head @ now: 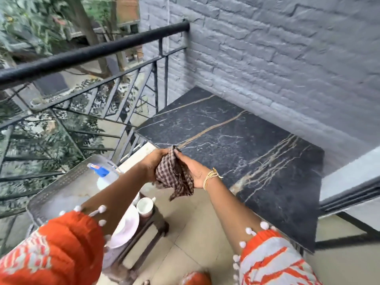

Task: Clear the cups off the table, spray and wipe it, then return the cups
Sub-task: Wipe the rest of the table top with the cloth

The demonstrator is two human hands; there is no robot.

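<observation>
A brown checked cloth (174,175) is gripped between the left hand (153,164) and right hand (191,169). Beyond them the black marble surface (257,145) is bare. A loose fold could smear residue.

— What stands at the back?
— A grey brick wall (277,58), painted, running along the right.

— And on the left?
— A black railing (86,54) with a thick round top bar and slanted thin bars below it. Through it show trees (30,27) and a paved yard below.

— What about underfoot?
— A floor (197,239) of pale beige tiles.

— Anything lower left?
— A grey metal chair (61,188) with a perforated seat, close to the railing. Just beside it, a small dark wooden stool (156,225).

— And far right?
— A dark window frame (349,198) set in a white sill.
</observation>
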